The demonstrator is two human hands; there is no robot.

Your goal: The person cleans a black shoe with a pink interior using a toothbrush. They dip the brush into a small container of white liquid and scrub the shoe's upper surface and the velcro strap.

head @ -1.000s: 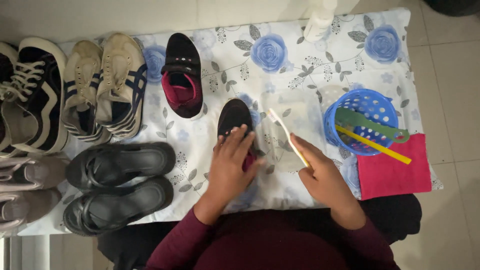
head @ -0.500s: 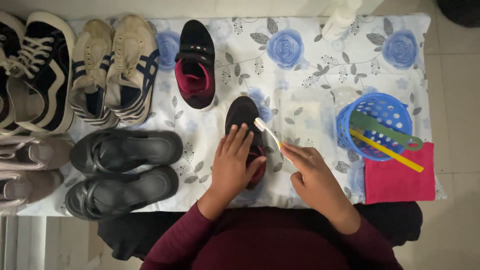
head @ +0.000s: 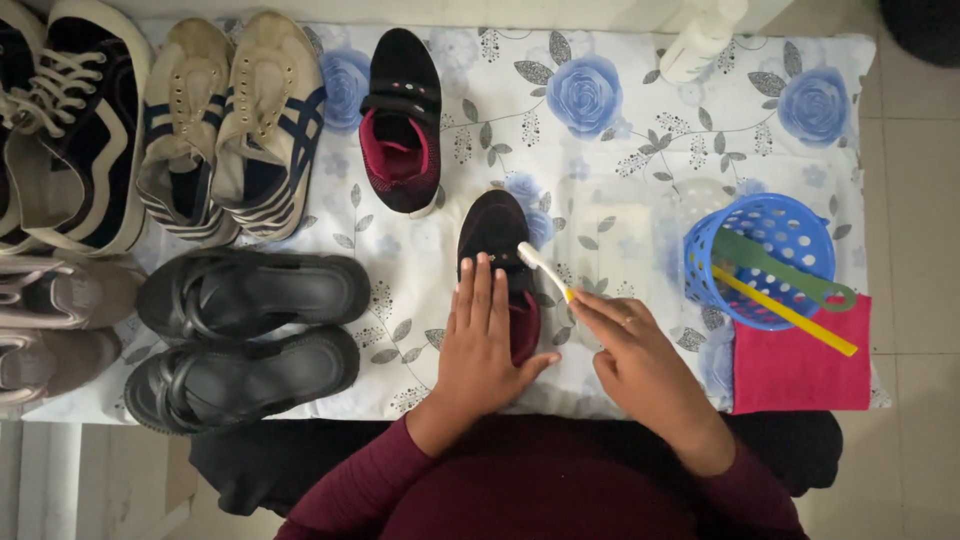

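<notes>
A single head-worn camera looks steeply down, from fairly near, onto the floral cloth (head: 620, 130), above the person's lap.

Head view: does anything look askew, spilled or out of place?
Nothing spilled. The green and yellow long-handled tools overhang the blue plastic basket. The black-and-red shoe under the left hand lies apart from its mate. The right hand holds a white toothbrush.

shoe (head: 497, 232): small, black with a red lining, toe pointing to 12 o'clock, flat on the cloth.
toothbrush (head: 543, 270): white, head on the shoe's strap, handle slanting to 4 o'clock.
</notes>
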